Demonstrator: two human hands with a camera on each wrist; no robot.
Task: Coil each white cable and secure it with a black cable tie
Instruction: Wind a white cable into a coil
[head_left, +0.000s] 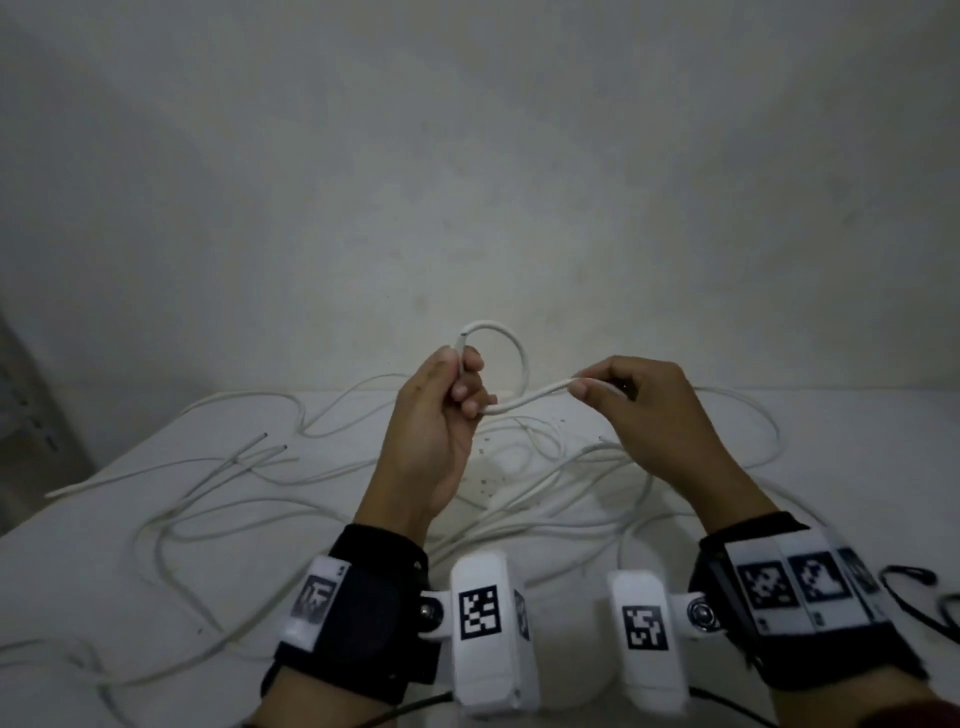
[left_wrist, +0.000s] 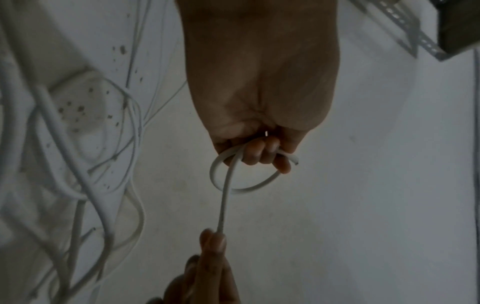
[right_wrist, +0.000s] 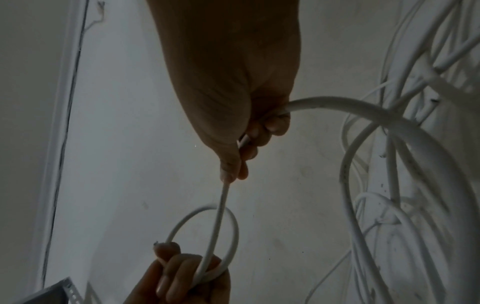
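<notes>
Holding: I have one white cable (head_left: 519, 358) lifted above the desk (head_left: 78, 571), between both my hands and in front of the wall (head_left: 467, 156).
Loop: a single small ring of the white cable stands above my left hand (head_left: 441, 410); the cut end pokes out just past the fingers (left_wrist: 257, 154), and the ring hangs under them in the left wrist view.
Left hand: fingers curled round the crossing of the loop, clamping both strands together, palm turned toward me.
Span: from that crossing the cable runs in a short sagging line to my right hand (head_left: 639, 400).
Right hand: thumb and fingertips (right_wrist: 233, 164) pinch the cable; behind the pinch it passes through the curled fingers and bends away in a thick arc toward the desk.
Other cables: a loose tangle of white cables (head_left: 234, 467) sprawls over the desk below and around my hands, strands crossing one another, a few cut ends lying at the left.
Desk surface: white, with small dark specks (head_left: 488, 467) under my hands.
Wrists: black straps with white marker blocks (head_left: 480, 613) on each.
Far right: a thin black looped cord (head_left: 914, 587) lies at the desk edge; I cannot tell what it is.
Far left: a grey perforated metal frame (left_wrist: 405, 28) stands beside the desk.
</notes>
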